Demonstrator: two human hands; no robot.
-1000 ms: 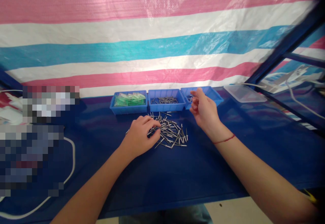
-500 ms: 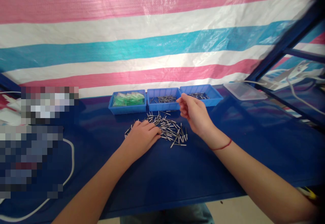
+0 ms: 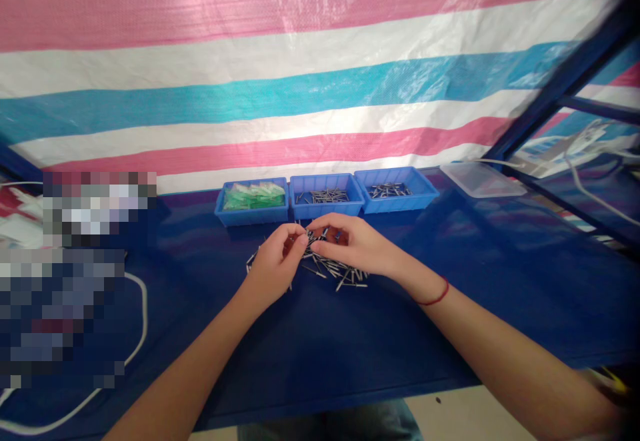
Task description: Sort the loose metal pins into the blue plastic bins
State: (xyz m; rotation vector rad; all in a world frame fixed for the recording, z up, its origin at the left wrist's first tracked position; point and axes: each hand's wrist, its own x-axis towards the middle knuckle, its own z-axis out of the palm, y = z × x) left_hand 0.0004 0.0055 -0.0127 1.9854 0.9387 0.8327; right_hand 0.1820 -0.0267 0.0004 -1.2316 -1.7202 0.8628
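Silvery blind rivets (image 3: 345,272) lie in a loose pile on the dark blue tabletop (image 3: 320,348). Over its left side, my left hand (image 3: 273,261) pinches a few rivets between thumb and fingers, though the fingers partly cover them. My right hand (image 3: 350,244), with a red cord at the wrist, arches over the pile from the right. Its thumb and forefinger are apart, close to the left fingertips. Rivets show in that gap; I see none clearly gripped there. Behind stand a middle blue bin (image 3: 327,210) and a right blue bin (image 3: 400,202), both containing rivets.
A left blue bin (image 3: 253,215) contains green and clear plastic packets. At the back right lies a translucent lid (image 3: 483,181). A white cable (image 3: 145,308) loops at left beside a blurred-out area. Striped sheeting (image 3: 280,104) hangs behind; a blue frame post (image 3: 545,88) slants at right.
My right hand has come down and left from in front of the bins to the pile. My left hand has turned, its thumb and fingers now pinching near the right fingertips.
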